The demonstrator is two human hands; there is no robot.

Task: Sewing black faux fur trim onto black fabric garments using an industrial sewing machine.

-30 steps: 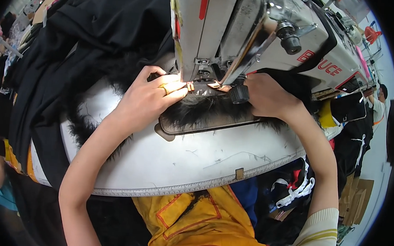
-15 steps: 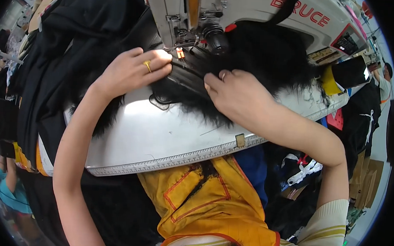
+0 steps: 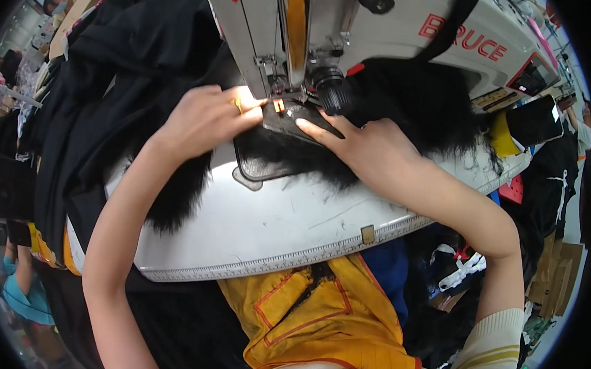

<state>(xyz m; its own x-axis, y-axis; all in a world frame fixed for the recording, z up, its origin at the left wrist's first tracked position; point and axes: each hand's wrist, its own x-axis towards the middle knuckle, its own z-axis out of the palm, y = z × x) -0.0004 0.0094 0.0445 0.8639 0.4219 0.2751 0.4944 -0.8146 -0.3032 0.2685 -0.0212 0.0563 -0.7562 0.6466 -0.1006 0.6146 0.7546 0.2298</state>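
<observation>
A black fabric with long fur (image 3: 290,154) lies under the presser foot of a white sewing machine (image 3: 393,28). Left of the foot, my left hand (image 3: 204,121), with a yellow ring, has its thumb and fingers closed on the fabric's edge. To the right of the foot, my right hand (image 3: 379,149) lies on the smooth dark strip (image 3: 286,120) of the fabric, its fingers stretched out and apart. A small red and white mark (image 3: 279,106) shows close to the foot. The needle tip is hard to make out.
A measuring tape (image 3: 250,259) runs along the front edge of the white table (image 3: 259,223). Black cloth (image 3: 141,60) is heaped at left. A phone-like dark object (image 3: 535,121) rests on a yellow holder at right. Other people sit at the far left.
My right hand has gone from gripping a fold to lying with fingers spread on the strip. The fabric now lies flatter by the foot. The whole view has shifted slightly.
</observation>
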